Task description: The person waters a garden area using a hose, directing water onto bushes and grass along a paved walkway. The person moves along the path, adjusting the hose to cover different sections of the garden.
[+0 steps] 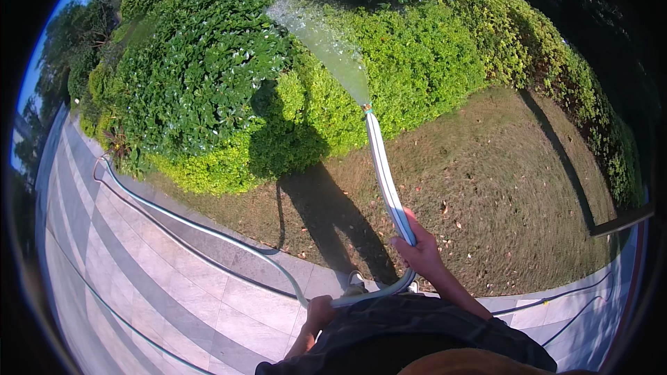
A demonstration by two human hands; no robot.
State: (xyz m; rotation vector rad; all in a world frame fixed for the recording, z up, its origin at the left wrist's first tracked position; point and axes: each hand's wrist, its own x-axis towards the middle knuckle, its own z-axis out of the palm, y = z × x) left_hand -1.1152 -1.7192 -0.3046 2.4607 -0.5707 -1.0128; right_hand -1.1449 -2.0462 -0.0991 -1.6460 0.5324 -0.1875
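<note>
A pale garden hose [386,177] with darker stripes rises from my body toward the hedge. My right hand [421,250] is wrapped around it below its upper end. Lower down, at my waist, my left hand [321,311] grips the same hose where it bends toward the paving. At the hose's tip is a small brass-coloured fitting [367,108]. Out of it fans a spray of water [338,62], up and to the left over the bushes. Yellow-green hedge foliage [417,57] lies behind the tip, and a darker broad-leaved bush [203,62] stands left of the spray.
Short, brownish grass [484,182] with scattered dry leaves lies before my feet. The hose runs left in a long loop over grey stone paving [172,250]. More hose [563,294] lies on the paving at right, near a dark post [622,220]. My shadow [323,219] falls forward.
</note>
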